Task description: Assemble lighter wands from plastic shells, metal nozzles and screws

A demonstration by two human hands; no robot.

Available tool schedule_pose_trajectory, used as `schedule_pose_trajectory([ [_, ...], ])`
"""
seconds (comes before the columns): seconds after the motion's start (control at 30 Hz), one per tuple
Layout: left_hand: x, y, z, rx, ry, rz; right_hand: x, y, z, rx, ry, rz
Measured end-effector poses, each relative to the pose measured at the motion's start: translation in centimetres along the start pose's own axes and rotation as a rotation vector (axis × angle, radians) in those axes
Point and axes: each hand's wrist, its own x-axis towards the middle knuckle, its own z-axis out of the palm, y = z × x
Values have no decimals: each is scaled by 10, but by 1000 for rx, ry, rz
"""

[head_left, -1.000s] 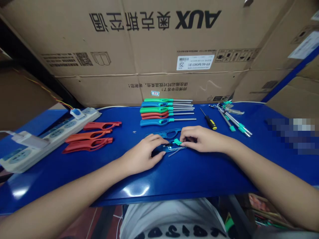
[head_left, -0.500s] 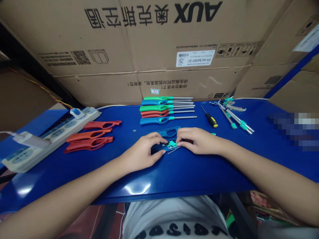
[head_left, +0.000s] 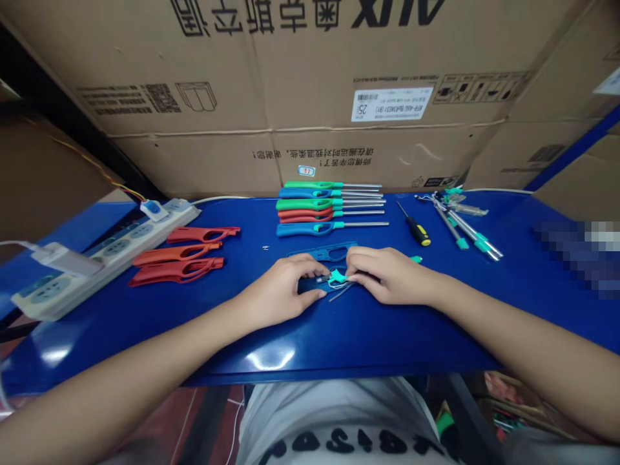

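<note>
Near the middle of the table, my left hand (head_left: pixel 285 292) has its thumb and fingers closed around a blue lighter handle half (head_left: pixel 310 284), mostly hidden by the fingers. My right hand (head_left: pixel 385 274) pinches the end of a small teal trigger piece (head_left: pixel 338 276), which sits over that half between both hands. White wires and a thin metal rod (head_left: pixel 340 292) stick out beneath it. Just beyond the hands lies another blue handle half (head_left: pixel 317 250). A teal tip (head_left: pixel 415 259) shows behind my right hand.
Several assembled lighters (head_left: pixel 310 229) lie in a stack at the back. Red and orange handle shells (head_left: pixel 177 271) and a power strip (head_left: pixel 116 248) are at left. To the right are a screwdriver (head_left: pixel 416 230) and metal lighter tubes (head_left: pixel 477 236). A cardboard box (head_left: pixel 314 116) stands behind.
The camera view has shifted a little, so the table's things appear slightly higher and further right. Both hands stay at the same parts, with the teal trigger piece showing a bit more.
</note>
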Motion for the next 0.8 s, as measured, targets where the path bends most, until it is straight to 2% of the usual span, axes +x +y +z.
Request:
schedule_pose_trajectory([
  [0.17, -2, 3, 0, 53, -1, 22, 0, -1, -1, 21, 3, 1],
  [0.4, -2, 5, 0, 82, 3, 21, -1, -1, 0, -68, -45, -25],
  [0.8, 0, 5, 0, 69, 4, 27, -1, -4, -2, -170, -31, -83],
])
